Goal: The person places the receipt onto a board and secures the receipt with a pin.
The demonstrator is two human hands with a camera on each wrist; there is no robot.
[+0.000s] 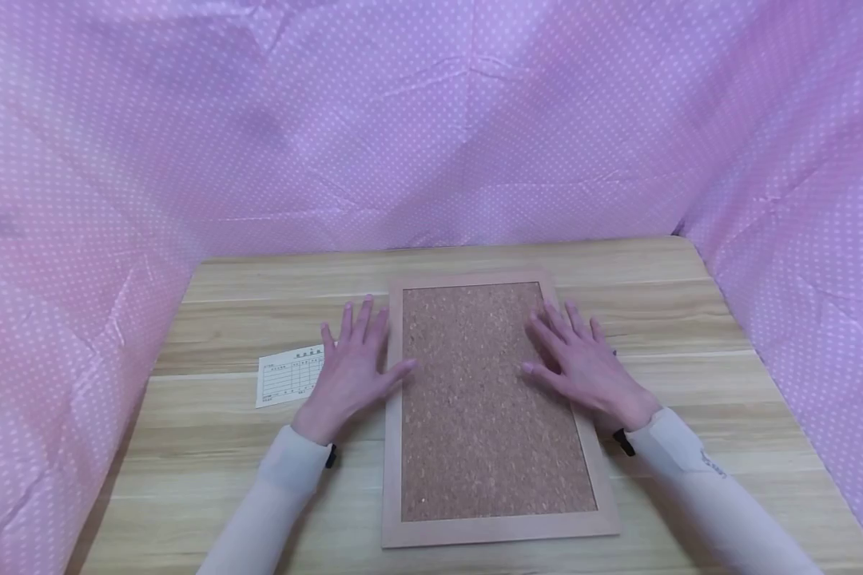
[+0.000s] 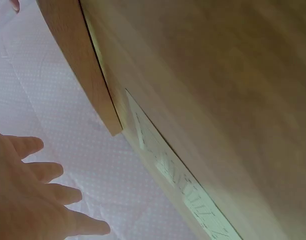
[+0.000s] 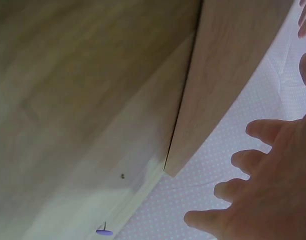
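A cork board [image 1: 491, 415] with a light wooden frame lies flat on the table, its long sides pointing away from me. My left hand [image 1: 351, 375] is spread at the board's left edge, thumb over the frame, fingers straight. At the right edge my right hand [image 1: 591, 374] is likewise spread, with its thumb and some fingers over the cork. Neither hand holds anything. In both wrist views the fingers look raised above the board's side; contact cannot be made out. A printed paper slip [image 1: 288, 377] lies left of the board, partly hidden by my left hand.
The right wrist view shows a purple thumbtack [image 3: 104, 232] point up on the table [image 3: 68, 150], and a small dark speck [image 3: 122, 176] nearby. Pink dotted cloth [image 1: 431, 144] hangs behind the table and along both sides.
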